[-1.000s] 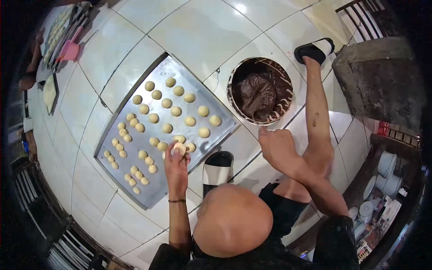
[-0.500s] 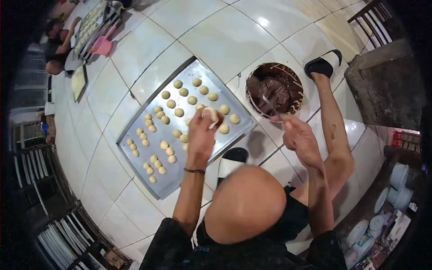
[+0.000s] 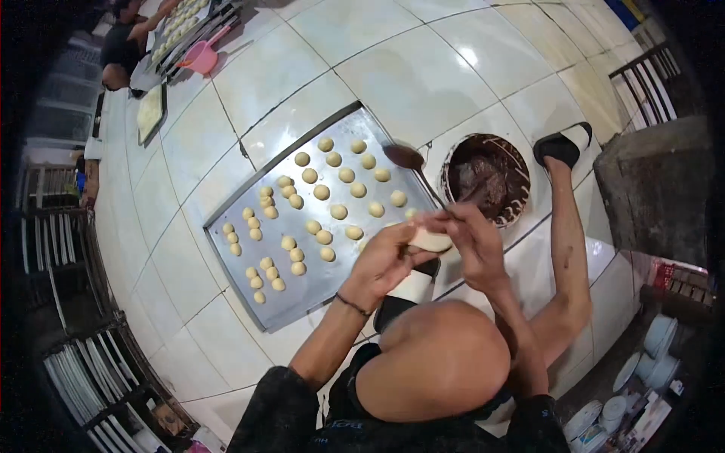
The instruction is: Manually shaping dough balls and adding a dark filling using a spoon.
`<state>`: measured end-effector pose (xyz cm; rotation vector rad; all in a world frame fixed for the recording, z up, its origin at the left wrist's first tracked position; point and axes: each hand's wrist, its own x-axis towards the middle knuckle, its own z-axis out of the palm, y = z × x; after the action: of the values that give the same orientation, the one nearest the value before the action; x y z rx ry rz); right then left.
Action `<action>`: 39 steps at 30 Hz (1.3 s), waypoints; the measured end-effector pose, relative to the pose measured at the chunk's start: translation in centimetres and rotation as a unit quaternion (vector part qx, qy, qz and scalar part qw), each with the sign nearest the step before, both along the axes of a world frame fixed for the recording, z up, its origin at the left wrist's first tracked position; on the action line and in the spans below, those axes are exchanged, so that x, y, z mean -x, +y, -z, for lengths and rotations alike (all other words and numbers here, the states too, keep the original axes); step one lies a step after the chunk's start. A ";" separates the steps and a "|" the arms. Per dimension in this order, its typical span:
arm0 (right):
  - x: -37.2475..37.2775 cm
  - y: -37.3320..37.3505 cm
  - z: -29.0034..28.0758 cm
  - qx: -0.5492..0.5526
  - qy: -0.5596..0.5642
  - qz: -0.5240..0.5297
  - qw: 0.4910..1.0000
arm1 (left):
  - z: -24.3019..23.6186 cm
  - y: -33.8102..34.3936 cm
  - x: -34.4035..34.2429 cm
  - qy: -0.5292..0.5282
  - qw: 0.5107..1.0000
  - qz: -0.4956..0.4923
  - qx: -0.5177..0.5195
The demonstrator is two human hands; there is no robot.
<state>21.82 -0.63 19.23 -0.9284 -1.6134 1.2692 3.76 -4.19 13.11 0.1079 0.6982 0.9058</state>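
Note:
My left hand (image 3: 381,264) holds a flattened piece of pale dough (image 3: 430,240) in front of the tray's right corner. My right hand (image 3: 479,253) meets it there, its fingertips touching the dough's edge. It also grips the handle of a spoon (image 3: 404,157), whose bowl is coated in dark brown and points away, above the tray's far right edge. Rows of small round dough balls (image 3: 321,192) lie on the metal tray (image 3: 226,283), some pressed together in short lines. Right of the tray stands a round tub (image 3: 522,213) with thick chocolate-brown paste (image 3: 483,181) inside and smears along its wall.
My bent knee (image 3: 445,355) rises close below my hands, with a sandalled foot beside the tray. Far left, another person (image 3: 124,38) works at a second loaded tray, near a pink dipper (image 3: 201,57). A dark block (image 3: 657,189) stands at right; racks (image 3: 91,385) line the left.
My left hand has moved right with the dough, from over the tray to my right hand. The spoon has come out of the tub, its bowl now pointing away. The view has shifted slightly.

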 end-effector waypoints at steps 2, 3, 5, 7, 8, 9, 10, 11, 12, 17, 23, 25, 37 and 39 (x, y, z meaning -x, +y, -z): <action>-1.7 -1.0 -0.2 -0.028 -0.059 -0.016 0.998 | -1.3 -0.2 1.4 -0.034 0.995 -0.096 0.014; -2.4 -1.2 0.4 -0.053 -0.098 -0.026 0.993 | -1.7 0.1 2.1 -0.051 0.988 -0.143 0.020; -2.6 -0.5 2.2 -0.076 -0.144 -0.036 0.986 | -1.7 1.2 3.1 -0.074 0.979 -0.189 0.028; -2.0 -0.3 6.2 -0.126 -0.188 -0.040 0.973 | -1.8 2.3 4.2 -0.089 0.978 -0.187 0.034; -2.0 -0.3 7.5 -0.151 -0.210 -0.043 0.965 | -1.9 2.6 4.4 -0.097 0.977 -0.187 0.037; -2.3 -0.4 8.3 -0.176 -0.233 -0.045 0.955 | -1.9 2.7 4.5 -0.106 0.976 -0.186 0.040; -2.9 -1.1 8.1 -0.176 -0.251 -0.051 0.950 | -1.5 2.4 5.0 -0.105 0.975 -0.190 0.044; -3.6 -1.9 7.4 -0.177 -0.270 -0.055 0.945 | -0.7 1.9 5.6 -0.125 0.968 -0.214 0.045; -4.0 -2.1 6.3 -0.175 -0.268 -0.058 0.946 | 0.4 1.4 6.4 -0.144 0.959 -0.238 0.045; -9.0 -5.1 4.8 0.056 -0.232 -0.007 0.971 | 2.6 4.7 9.9 -0.126 0.941 -0.313 0.003; -10.5 -6.9 2.1 0.245 -0.154 0.247 0.925 | 10.7 17.9 11.9 0.100 0.960 -0.248 -0.078; -10.4 -6.8 2.1 0.257 -0.127 0.263 0.921 | 14.4 21.6 12.4 0.208 0.943 -0.249 -0.070; -11.4 5.1 6.2 -0.004 -0.619 0.046 0.784 | 22.6 20.1 9.5 0.733 0.643 -0.024 -0.223; -10.0 5.9 8.5 0.003 -0.608 -0.045 0.793 | 20.1 19.3 9.6 0.646 0.716 -0.090 -0.249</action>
<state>31.83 5.25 10.73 -1.9036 -2.6062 0.6554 -5.82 15.10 -7.02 1.2831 1.7645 1.1257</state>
